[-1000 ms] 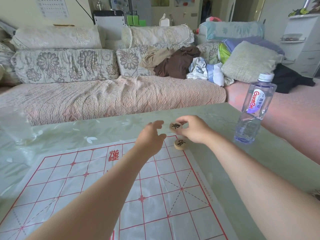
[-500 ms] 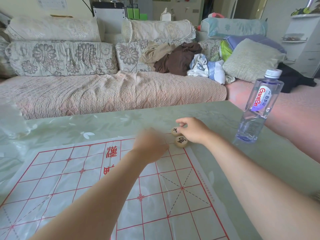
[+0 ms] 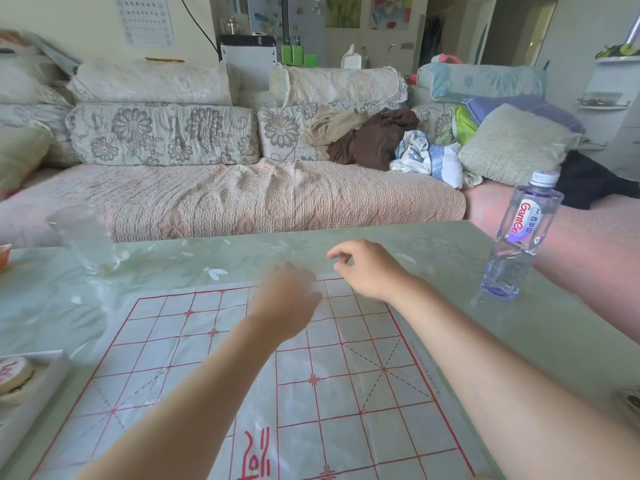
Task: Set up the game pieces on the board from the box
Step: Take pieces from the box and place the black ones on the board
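The paper board (image 3: 346, 403) with its red grid lies flat on the table. My right hand (image 3: 369, 270) hovers over the board's far right corner. Its fingers are loosely curled, and nothing shows between thumb and forefinger. My left hand (image 3: 287, 301) is blurred by motion over the far edge of the board, just left of the right hand, and its fingers cannot be made out. No piece is visible on the board; the corner lies hidden under my right hand. The white box (image 3: 41, 393) at the left edge holds round wooden pieces (image 3: 14, 374) with red characters.
A water bottle (image 3: 519, 237) stands on the table to the right of the board. A clear glass (image 3: 85, 242) stands at the far left. A sofa with cushions and loose clothes runs behind the glass-topped table (image 3: 519, 341).
My right hand no longer pinches a piece; its fingers have lifted from the corner. The two pieces seen there are now out of sight. My left hand has shifted, and the box has come into view.
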Tool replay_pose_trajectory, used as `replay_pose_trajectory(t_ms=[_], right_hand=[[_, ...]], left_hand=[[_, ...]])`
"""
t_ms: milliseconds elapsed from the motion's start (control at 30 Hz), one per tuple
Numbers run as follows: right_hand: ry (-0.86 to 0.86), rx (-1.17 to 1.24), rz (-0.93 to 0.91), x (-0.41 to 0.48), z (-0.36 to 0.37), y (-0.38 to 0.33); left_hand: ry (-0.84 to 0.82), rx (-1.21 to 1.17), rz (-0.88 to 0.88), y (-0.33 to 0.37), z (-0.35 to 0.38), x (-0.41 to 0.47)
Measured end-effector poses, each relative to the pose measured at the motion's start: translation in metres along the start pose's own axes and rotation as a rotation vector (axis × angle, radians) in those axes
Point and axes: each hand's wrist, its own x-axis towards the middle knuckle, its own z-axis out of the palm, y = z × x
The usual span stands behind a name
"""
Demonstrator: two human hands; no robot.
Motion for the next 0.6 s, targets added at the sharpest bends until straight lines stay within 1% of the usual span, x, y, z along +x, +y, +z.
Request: replay_pose_trajectory(t_ms=[167,300,467,533,600], right_hand=[[-0.094,0.088,-0.093,-0.023,0.031,-0.087],[-0.196,0.142,-0.159,-0.038,0.064,-0.157],[-0.316,0.107,-0.248,-0.053,0.109,-0.237],[-0.355,0.091,-0.272,-0.060,0.128,-0.265],[-0.388,0.069,-0.310,-0.065,0.146,-0.291]], left_hand=[[0.052,-0.023,-0.131,-0.049,-0.054,-0.054],[0.040,0.031,-0.220,-0.099,-0.097,-0.106],[0.043,0.128,-0.317,-0.164,-0.146,-0.170],[0.067,0.213,-0.329,-0.188,-0.162,-0.197],[0.112,0.247,-0.354,-0.212,-0.173,-0.223]])
